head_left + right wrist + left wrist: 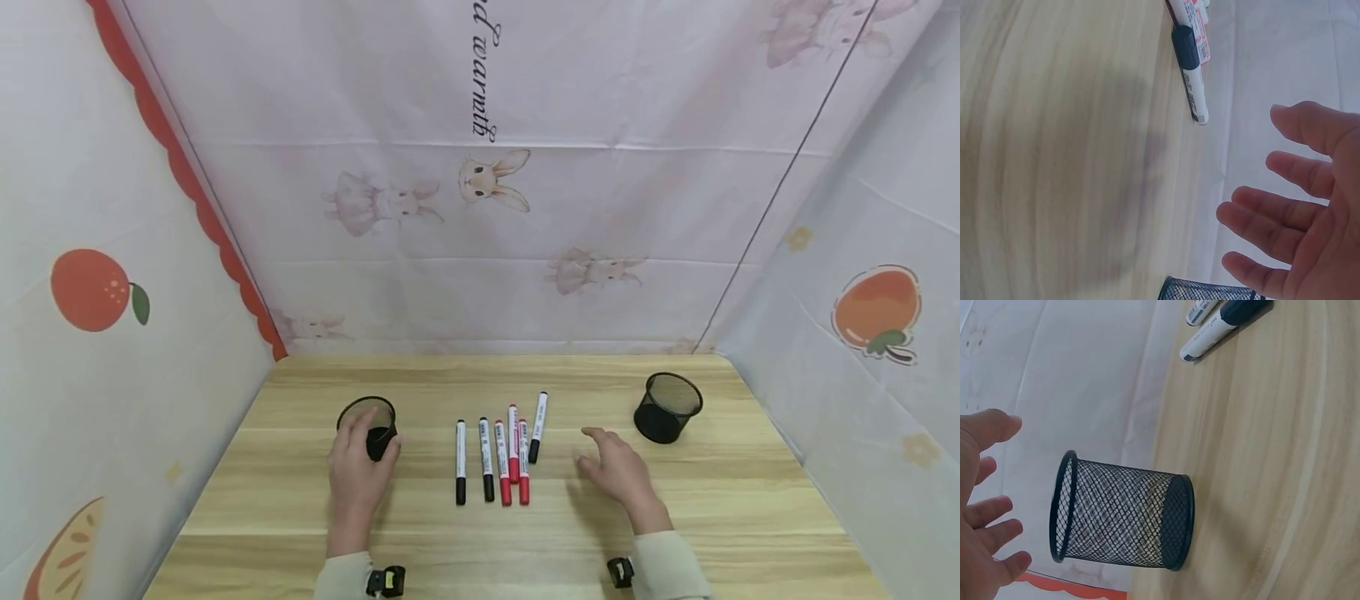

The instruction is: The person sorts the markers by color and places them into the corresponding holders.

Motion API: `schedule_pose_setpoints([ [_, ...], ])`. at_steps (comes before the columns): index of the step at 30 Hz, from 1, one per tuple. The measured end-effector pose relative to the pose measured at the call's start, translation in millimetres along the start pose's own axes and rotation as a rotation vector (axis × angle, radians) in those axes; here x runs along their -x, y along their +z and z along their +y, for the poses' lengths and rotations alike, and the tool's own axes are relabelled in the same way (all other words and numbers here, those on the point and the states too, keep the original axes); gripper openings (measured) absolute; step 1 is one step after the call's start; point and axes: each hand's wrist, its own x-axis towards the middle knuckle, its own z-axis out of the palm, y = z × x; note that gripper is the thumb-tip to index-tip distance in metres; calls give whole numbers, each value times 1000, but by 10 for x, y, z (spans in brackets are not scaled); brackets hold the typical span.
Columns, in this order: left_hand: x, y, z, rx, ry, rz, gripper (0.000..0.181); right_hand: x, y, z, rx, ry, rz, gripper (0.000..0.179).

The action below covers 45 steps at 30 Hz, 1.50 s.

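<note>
My left hand point(358, 475) hovers by the rim of a black mesh pen cup point(1125, 515) at the table's left side. In the left wrist view its fingers point(1000, 534) are spread and stand apart from the upright cup. My right hand point(618, 473) is above the table with relaxed fingers, holding nothing, between the markers and a second mesh pen cup point(667, 408). Several whiteboard markers lie mid-table: black-capped ones on the left, such as this marker point(461, 462), red-capped markers point(503, 462) in the middle, and one black-capped marker point(538, 427) tilted at the right.
The wooden table point(495, 550) ends at a printed cloth backdrop point(450, 292). Cloth side walls with fruit prints flank it, the left wall point(150, 400) having a red scalloped edge. A small device point(386, 581) is strapped at each wrist.
</note>
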Motion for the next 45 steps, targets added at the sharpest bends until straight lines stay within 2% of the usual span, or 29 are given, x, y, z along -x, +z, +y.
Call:
schedule_pose_setpoints([
  [6,29,22,-38,11,-74,47,55,-23,74,-19,-40,-2,21,48],
  [9,50,34,-86,44,-90,89,55,-40,131,-39,-67,-3,27,48],
  [11,70,39,-121,65,-125,100,56,-54,165,-60,-91,-3,33,49],
  [14,99,40,-168,95,-209,87,61,-71,207,-88,-119,6,36,49],
  [18,125,11,-217,113,-328,33,65,-91,252,-117,-145,16,37,49],
  [24,157,-33,-291,147,-441,-22,70,-114,304,-147,-188,13,27,47],
  [34,140,-54,-405,229,-504,-61,77,-182,361,-202,-263,17,-1,46],
  [39,129,-45,-424,317,-549,-62,78,-190,390,-205,-280,26,-4,45],
  [45,105,-53,-459,412,-565,-51,78,-224,446,-206,-296,18,-27,44],
])
